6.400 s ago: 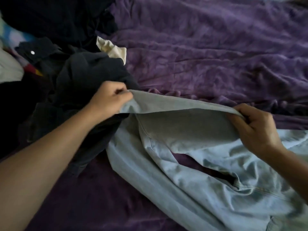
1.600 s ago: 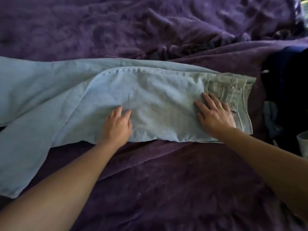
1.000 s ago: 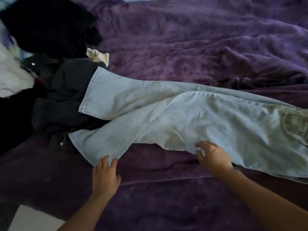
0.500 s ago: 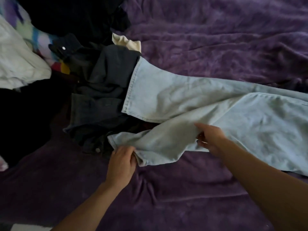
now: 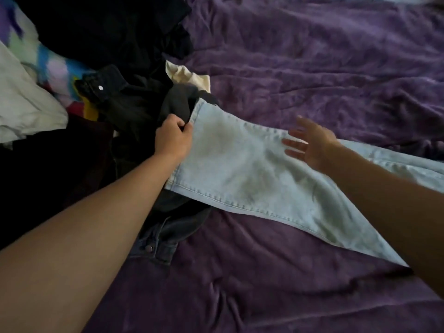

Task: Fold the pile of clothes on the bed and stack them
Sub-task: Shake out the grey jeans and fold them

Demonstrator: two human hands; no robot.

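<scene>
left grip (image 5: 173, 140) tight on pale jeans (image 5: 240, 169) hem, right grip (image 5: 312, 147) spread, empty, over them; rumpled purple blanket (image 5: 312, 68) beneath

I'm looking down at a bed under a rumpled purple plush blanket (image 5: 312, 68), whose folds fill my view from 12 to 3 o'clock and from 5 to 7. A pair of light blue denim jeans (image 5: 240, 169) lies across it from the centre out towards 4 o'clock. The hem end rests on a heap of black and dark grey clothes (image 5: 108, 32) spread from 8 to 11 o'clock.

A cream cloth (image 5: 189, 78) pokes out near 12. A crumpled white cloth (image 5: 21, 104) and a bright multicoloured fabric (image 5: 55, 68) sit around 10. A dark denim garment with a metal button (image 5: 158, 241) lies at 7.
</scene>
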